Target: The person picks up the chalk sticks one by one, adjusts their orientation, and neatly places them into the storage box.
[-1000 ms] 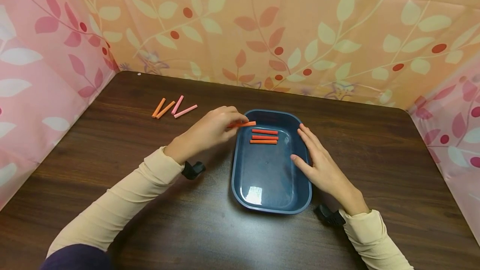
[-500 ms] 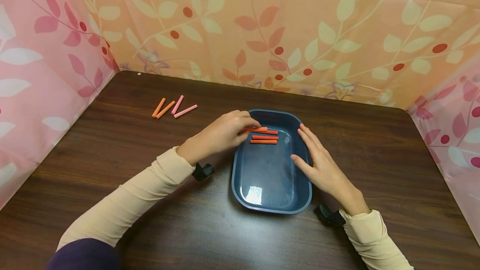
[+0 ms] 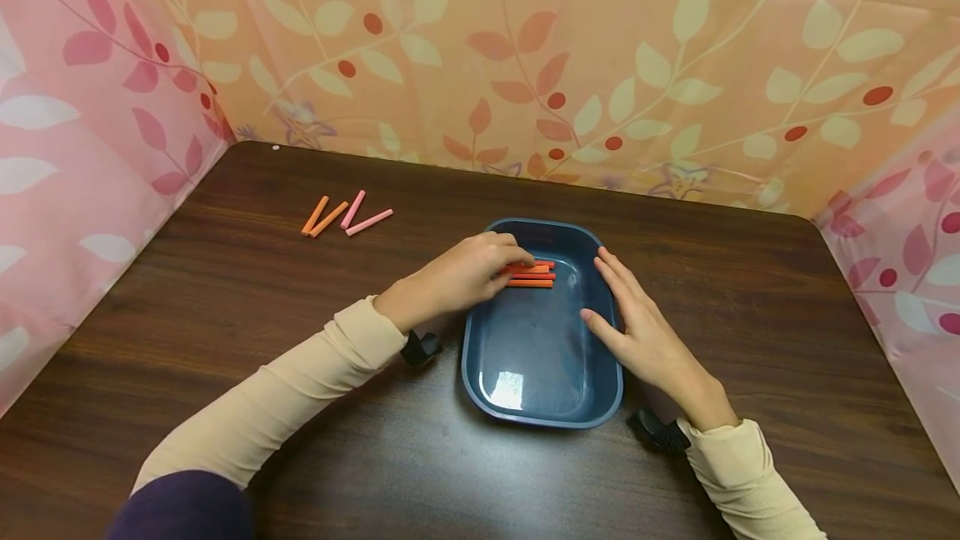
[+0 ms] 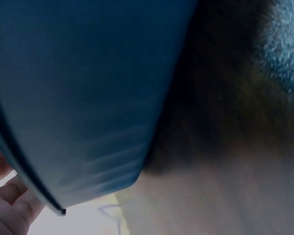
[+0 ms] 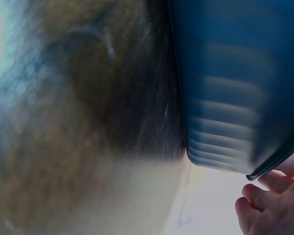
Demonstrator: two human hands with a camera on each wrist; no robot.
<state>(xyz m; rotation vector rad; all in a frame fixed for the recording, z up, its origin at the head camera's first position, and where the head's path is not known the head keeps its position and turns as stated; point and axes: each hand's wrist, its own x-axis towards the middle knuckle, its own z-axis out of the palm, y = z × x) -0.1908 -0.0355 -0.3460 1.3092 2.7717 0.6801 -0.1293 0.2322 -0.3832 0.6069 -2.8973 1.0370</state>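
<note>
My left hand [image 3: 472, 273] reaches over the left rim of a dark blue plastic tray [image 3: 525, 348]. It pinches an orange chalk-like stick [image 3: 538, 270], whose near end is hidden behind the fingers. This stick overlaps a red stick [image 3: 550, 264] lying in the tray. Just below lie another red stick [image 3: 549, 277] and an orange stick [image 3: 531, 283], side by side. My right hand [image 3: 648, 336] rests on the tray's right rim, fingers extended and thumb over the inside. Both wrist views show the tray's outer wall [image 4: 88, 88] with fingers [image 5: 257, 198] at its rim.
At the back left of the brown wooden table [image 3: 187, 273] lie two orange sticks [image 3: 328, 219] and two pink sticks [image 3: 369, 222]. A floral curtain [image 3: 450, 65] stands behind and at both sides. Black straps [image 3: 660, 430] circle the wrists.
My left hand has moved right and toward me, carrying the orange stick from above the left rim to over the sticks inside the tray. My right hand has stayed in place.
</note>
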